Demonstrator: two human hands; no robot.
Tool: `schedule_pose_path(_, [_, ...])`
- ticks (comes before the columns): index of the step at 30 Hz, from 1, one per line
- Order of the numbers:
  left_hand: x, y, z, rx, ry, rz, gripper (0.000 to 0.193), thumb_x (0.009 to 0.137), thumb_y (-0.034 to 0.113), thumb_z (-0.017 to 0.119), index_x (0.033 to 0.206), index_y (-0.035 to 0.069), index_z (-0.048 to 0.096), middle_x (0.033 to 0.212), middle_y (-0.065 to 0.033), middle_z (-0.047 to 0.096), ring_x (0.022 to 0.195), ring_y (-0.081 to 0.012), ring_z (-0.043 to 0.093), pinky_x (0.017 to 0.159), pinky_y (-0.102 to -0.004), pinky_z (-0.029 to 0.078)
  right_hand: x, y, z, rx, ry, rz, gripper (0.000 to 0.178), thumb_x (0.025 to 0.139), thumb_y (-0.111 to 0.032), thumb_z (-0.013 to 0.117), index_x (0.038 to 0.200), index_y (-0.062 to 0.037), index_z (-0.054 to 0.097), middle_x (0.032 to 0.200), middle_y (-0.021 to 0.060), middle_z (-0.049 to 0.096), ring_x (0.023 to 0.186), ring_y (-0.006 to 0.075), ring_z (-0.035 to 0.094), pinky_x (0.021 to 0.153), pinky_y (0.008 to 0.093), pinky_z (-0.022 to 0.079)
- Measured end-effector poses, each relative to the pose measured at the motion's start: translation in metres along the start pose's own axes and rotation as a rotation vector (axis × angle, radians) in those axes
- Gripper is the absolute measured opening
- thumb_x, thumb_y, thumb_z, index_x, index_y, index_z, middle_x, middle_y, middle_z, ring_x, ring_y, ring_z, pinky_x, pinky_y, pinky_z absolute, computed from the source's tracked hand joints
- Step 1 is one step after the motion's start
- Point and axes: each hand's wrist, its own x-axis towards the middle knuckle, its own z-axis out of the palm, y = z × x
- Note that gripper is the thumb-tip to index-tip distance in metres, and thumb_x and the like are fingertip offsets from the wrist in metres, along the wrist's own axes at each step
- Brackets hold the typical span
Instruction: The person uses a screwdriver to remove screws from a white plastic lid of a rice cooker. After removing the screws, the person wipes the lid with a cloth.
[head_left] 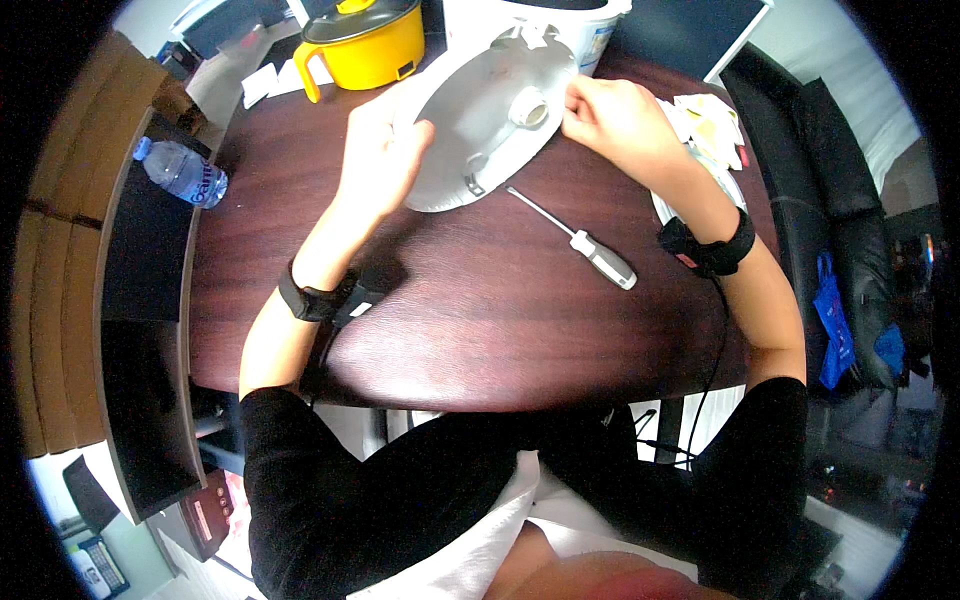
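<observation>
White cloth [445,558] lies nearest. Beyond, both forearms reach forward; the left hand [385,155], half-curled, grips the grey dish [460,125], tilted over the table [460,310]; the right hand [615,115], tightly bent, pinches its right rim.

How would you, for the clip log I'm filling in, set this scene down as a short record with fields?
Held object: grey shallow dish, tilted, inside showing, with a round fitting
Left hand: at the dish's left edge, fingers partly hidden
Right hand: fingers curled at its right rim
Tool: screwdriver, lying below the dish, handle toward lower right
Surface: dark reddish-brown table
Far side: yellow pot, white bucket
Left side: water bottle
</observation>
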Motion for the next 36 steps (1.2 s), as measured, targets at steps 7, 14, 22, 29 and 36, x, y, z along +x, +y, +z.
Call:
schedule_pose_path(7, [0.001, -0.004, -0.001, -0.066, -0.006, -0.026, 0.042, 0.076, 0.009, 0.045, 0.114, -0.003, 0.058, 0.091, -0.0098, 0.063, 0.082, -0.0148, 0.057, 0.077, -0.0276, 0.046, -0.047, 0.076, 0.009, -0.052, -0.512, 0.354, 0.020, 0.075, -0.022, 0.060, 0.075, -0.0029, 0.065, 0.075, 0.0177, 0.065, 0.073, 0.0337, 0.064, 0.069, 0.0409, 0.051])
schedule_pose_path(14, [0.002, -0.004, -0.002, -0.037, -0.007, -0.030, 0.043, 0.076, 0.010, 0.045, 0.114, -0.003, 0.057, 0.092, -0.0106, 0.063, 0.082, -0.0151, 0.058, 0.078, -0.0282, 0.045, -0.060, 0.103, 0.022, -0.066, -0.462, 0.366, 0.025, 0.079, -0.027, 0.061, 0.074, -0.0031, 0.063, 0.074, 0.0175, 0.064, 0.071, 0.0339, 0.063, 0.068, 0.0423, 0.050])
schedule_pose_path(22, [-0.001, -0.005, -0.005, -0.055, -0.001, -0.061, 0.042, 0.076, 0.011, 0.046, 0.114, -0.004, 0.057, 0.093, -0.0105, 0.063, 0.083, -0.0151, 0.057, 0.078, -0.0287, 0.046, -0.083, 0.046, 0.003, 0.188, -0.431, 0.447, 0.034, 0.085, -0.035, 0.061, 0.072, -0.0031, 0.059, 0.056, 0.0092, 0.056, 0.050, 0.0205, 0.053, 0.049, 0.0329, 0.040])
schedule_pose_path(29, [0.001, -0.007, -0.002, -0.021, -0.003, -0.054, 0.043, 0.075, 0.012, 0.047, 0.113, -0.004, 0.057, 0.093, -0.0120, 0.063, 0.084, -0.0163, 0.058, 0.078, -0.0293, 0.046, -0.119, -0.024, 0.004, 0.156, -0.470, 0.166, 0.035, 0.080, -0.034, 0.066, 0.082, -0.0027, 0.051, 0.059, 0.0113, 0.054, 0.052, 0.0255, 0.053, 0.049, 0.0352, 0.039])
schedule_pose_path(36, [0.001, -0.005, -0.007, -0.069, -0.008, -0.042, 0.042, 0.075, 0.011, 0.047, 0.113, -0.004, 0.057, 0.095, -0.0124, 0.063, 0.086, -0.0169, 0.058, 0.080, -0.0299, 0.046, -0.096, -0.008, -0.033, 0.705, -0.527, 0.402, 0.017, 0.082, -0.018, 0.056, 0.079, -0.0015, 0.054, 0.064, 0.0066, 0.057, 0.059, 0.0134, 0.057, 0.054, 0.0283, 0.042])
